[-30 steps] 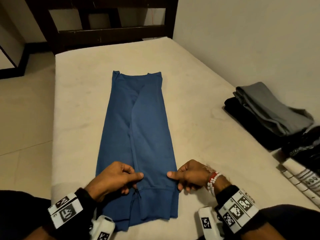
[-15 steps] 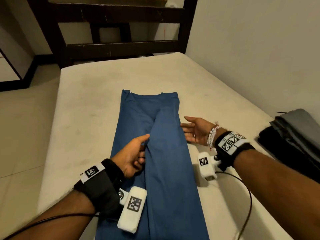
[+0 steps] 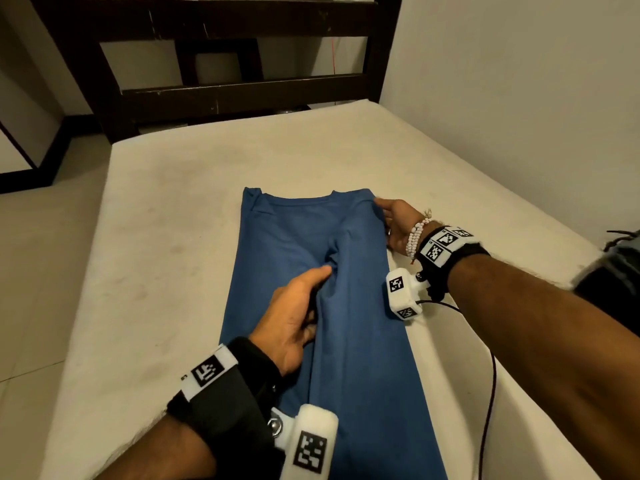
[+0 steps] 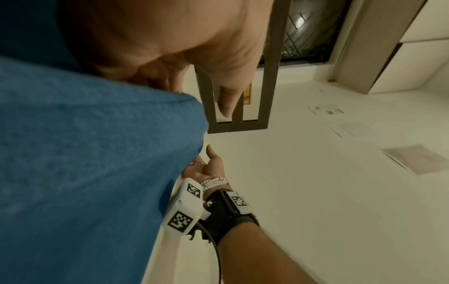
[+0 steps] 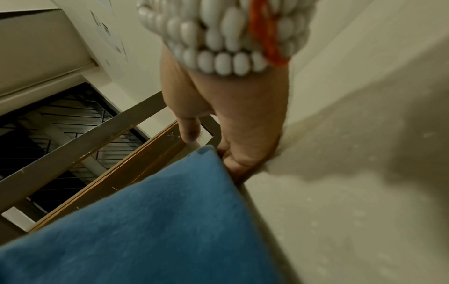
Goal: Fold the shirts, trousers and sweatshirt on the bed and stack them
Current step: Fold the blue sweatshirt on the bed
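Note:
A blue shirt (image 3: pixel 353 341) lies flat on the bed (image 3: pixel 166 271), folded into a long narrow strip with its collar end away from me. My left hand (image 3: pixel 294 317) rests on the middle of it, thumb on top by the crease and straight fingers slipped under the edge of the right flap. My right hand (image 3: pixel 394 220) lies open at the far right corner, palm against the shirt's side edge. The left wrist view shows blue cloth (image 4: pixel 85 173) covering the fingers, with the right hand (image 4: pixel 206 167) beyond. In the right wrist view the fingers (image 5: pixel 243 153) touch the shirt's corner (image 5: pixel 145 221).
A pile of dark and grey folded clothes (image 3: pixel 620 268) sits at the bed's right edge by the wall. The dark wooden headboard (image 3: pixel 225 95) stands at the far end. A camera cable (image 3: pixel 488 393) trails over the mattress under my right arm. Tiled floor lies to the left.
Both hands let go of the near hem and slid away from me along the shirt. The left now sits at mid-length, the right has reached the far right corner.

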